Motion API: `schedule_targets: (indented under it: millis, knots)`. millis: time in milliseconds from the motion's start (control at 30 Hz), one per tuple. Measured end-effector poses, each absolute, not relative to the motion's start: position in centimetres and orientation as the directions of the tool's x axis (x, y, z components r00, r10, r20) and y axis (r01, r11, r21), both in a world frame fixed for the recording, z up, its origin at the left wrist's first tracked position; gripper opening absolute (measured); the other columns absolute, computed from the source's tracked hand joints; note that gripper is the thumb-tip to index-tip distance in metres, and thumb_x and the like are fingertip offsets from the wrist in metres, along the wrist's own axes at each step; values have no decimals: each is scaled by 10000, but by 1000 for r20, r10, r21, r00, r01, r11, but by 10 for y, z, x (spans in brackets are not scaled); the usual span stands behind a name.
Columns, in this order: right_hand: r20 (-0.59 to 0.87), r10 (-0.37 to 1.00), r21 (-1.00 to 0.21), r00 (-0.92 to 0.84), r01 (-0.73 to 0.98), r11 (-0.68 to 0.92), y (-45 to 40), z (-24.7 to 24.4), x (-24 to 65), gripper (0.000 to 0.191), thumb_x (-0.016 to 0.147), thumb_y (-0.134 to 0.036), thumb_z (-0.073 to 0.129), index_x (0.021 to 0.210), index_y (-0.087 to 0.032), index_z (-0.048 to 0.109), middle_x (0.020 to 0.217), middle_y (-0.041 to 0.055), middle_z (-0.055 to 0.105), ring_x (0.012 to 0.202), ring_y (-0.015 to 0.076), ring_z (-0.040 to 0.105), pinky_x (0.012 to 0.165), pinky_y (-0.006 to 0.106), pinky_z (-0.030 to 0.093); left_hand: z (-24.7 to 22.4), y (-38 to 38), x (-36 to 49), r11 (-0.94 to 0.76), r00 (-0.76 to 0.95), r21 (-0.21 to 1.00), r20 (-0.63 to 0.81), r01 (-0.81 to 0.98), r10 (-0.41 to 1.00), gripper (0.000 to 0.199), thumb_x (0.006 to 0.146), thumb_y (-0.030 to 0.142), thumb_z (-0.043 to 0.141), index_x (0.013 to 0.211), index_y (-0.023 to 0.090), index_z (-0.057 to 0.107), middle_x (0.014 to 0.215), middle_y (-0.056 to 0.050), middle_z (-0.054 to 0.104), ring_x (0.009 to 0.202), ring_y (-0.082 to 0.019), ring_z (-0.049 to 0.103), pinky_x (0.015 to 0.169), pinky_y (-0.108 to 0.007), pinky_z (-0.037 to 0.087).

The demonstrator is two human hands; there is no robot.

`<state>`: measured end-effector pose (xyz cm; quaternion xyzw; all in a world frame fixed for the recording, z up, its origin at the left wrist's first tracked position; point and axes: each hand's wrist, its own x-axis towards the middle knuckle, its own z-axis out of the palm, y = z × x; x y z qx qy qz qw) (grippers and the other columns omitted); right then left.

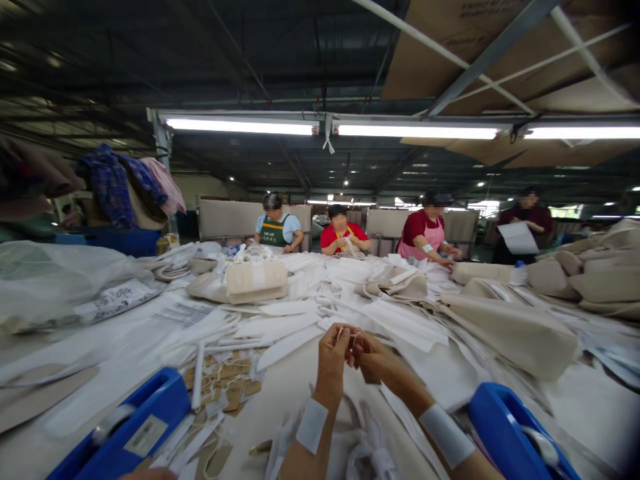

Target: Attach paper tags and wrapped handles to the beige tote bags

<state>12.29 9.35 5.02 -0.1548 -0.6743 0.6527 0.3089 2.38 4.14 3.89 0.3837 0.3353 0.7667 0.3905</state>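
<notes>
My left hand [333, 360] and my right hand [377, 357] meet at the middle of the lower view, fingertips pinched together. Both hold a thin pale string [347, 337] that rises in a small loop above the fingers. White bands wrap both wrists. A stack of kraft paper tags [225, 387] with strings lies to the left of my hands. Flat white fabric strips [285, 327] lie just beyond my fingers, and a white fabric panel [430, 373] is closest to my right hand.
Blue tape dispensers [125, 427] [510, 433] stand at both lower corners. Beige canvas bags [505, 333] are heaped on the right of the long cloth-covered table [285, 407]. Several co-workers [343, 230] sit or stand across it, and a large plastic sack [60, 280] lies at left.
</notes>
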Motion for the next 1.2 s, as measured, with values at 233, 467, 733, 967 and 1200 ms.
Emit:
schedule_targets:
  millis: [233, 467, 733, 967, 1200]
  knots:
    - [115, 640, -987, -760, -162, -16, 105, 34, 135, 374, 696, -345, 746, 1054, -261, 678, 906, 5, 571, 649, 92, 449, 573, 219, 370, 39, 39, 12, -480, -447, 543, 202, -690, 871, 360, 676, 235, 782, 968, 158, 586, 868, -74, 692, 584, -64, 531, 442, -148, 298]
    - [57, 689, -914, -723, -315, -256, 112, 29, 143, 298, 749, -455, 724, 801, -163, 691, 607, -41, 448, 563, 82, 378, 553, 211, 358, 33, 42, 7, -527, -596, 589, 93, -613, 797, 379, 643, 183, 742, 965, 154, 545, 927, -95, 688, 576, -56, 522, 443, -150, 292]
    - [-42, 710, -853, -703, -345, -393, 101, 46, 139, 286, 707, -425, 722, 669, -177, 584, 647, -27, 534, 565, 93, 427, 566, 240, 390, 22, 48, 3, -478, -674, 771, 87, -420, 734, 282, 648, 201, 672, 894, 153, 544, 807, -44, 673, 562, -73, 555, 461, -157, 346]
    - [-49, 809, -975, -586, -146, -165, 96, 62, 145, 274, 734, -434, 588, 640, -183, 531, 535, -57, 410, 463, 84, 346, 473, 236, 284, 29, 44, 13, -462, -655, 886, 379, 52, 653, 133, 711, 252, 647, 817, 188, 596, 748, 2, 638, 588, -120, 578, 424, -176, 368]
    - [97, 915, -908, -391, 341, 243, 23, 47, 154, 157, 690, -160, 609, 538, -165, 649, 482, 29, 560, 538, 181, 545, 582, 308, 354, 22, 44, 5, -318, -644, 843, 538, 435, 544, 259, 803, 439, 540, 924, 215, 587, 789, -6, 639, 610, -155, 608, 462, -225, 449]
